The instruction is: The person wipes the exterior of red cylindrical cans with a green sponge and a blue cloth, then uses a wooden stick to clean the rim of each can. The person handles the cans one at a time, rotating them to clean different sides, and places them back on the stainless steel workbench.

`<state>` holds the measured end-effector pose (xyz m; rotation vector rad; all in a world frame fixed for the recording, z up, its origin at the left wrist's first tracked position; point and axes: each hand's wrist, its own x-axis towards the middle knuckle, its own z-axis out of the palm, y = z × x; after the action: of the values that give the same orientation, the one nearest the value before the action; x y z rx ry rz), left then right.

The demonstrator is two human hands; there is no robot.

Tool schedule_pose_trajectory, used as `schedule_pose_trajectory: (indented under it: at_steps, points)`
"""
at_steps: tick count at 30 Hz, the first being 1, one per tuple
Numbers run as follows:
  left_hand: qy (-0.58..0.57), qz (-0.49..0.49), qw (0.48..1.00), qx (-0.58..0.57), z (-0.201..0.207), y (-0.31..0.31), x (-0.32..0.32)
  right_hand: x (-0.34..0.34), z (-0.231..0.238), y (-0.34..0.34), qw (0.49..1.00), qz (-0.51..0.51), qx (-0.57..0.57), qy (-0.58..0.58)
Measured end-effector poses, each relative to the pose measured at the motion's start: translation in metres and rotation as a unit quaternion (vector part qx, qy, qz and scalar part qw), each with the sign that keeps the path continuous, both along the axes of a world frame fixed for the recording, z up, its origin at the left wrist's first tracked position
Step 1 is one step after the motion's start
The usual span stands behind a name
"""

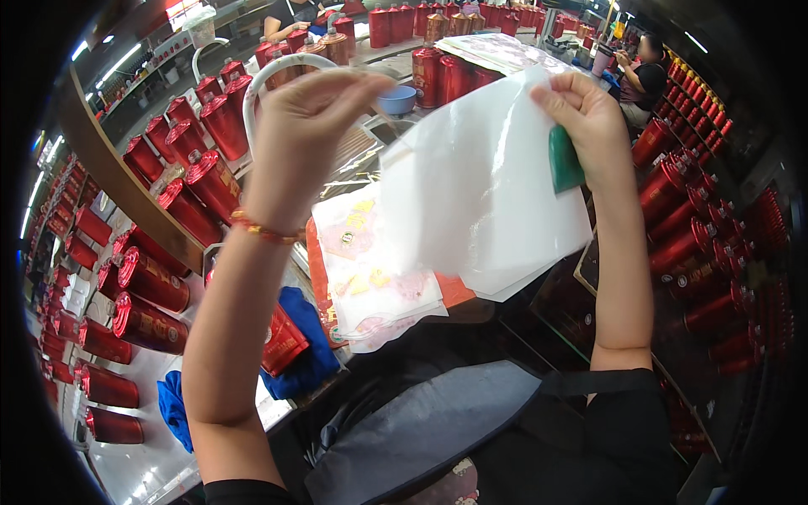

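Note:
Raised on the right, my right hand (581, 114) pinches the top corner of a white translucent sheet (480, 177) between thumb and fingers. A flat green piece (565, 160), like a scraper, sticks out below the same fingers. My left hand (324, 105) is up at the left, smeared by motion. Its fingers look pressed together, and what they hold, if anything, I cannot make out. The sheet hangs tilted over pale sheets with pink and gold prints (383, 295). Those lie on a red surface (321, 269) in front of me.
Red bottles (151, 273) crowd the left table, and more (673, 194) stand at the right. Blue cloth (299, 358) lies around a red bottle (284, 341) near my left forearm. Behind the sheet are a blue bowl (397, 100) and two co-workers (644, 80), (290, 17).

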<state>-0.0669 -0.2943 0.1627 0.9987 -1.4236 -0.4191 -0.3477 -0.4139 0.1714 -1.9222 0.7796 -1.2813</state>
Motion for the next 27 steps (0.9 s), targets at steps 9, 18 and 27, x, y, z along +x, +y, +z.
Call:
schedule_pose_trajectory:
  at_steps: [9, 18, 27]
  points:
    - [0.138, -0.007, 0.99, 0.014, 0.003, 0.135, 0.046, -0.066, -0.13, -0.123, 0.95, -0.217, -0.037, 0.221]
    - [0.153, 0.11, 0.982, -0.014, -0.03, 0.217, 0.008, -0.057, -0.126, -0.048, 0.975, -0.125, 0.116, 0.14]
    - [0.238, 0.015, 0.97, 0.05, -0.068, 0.243, -0.004, -0.126, -0.02, 0.111, 0.951, 0.083, 0.268, 0.128]
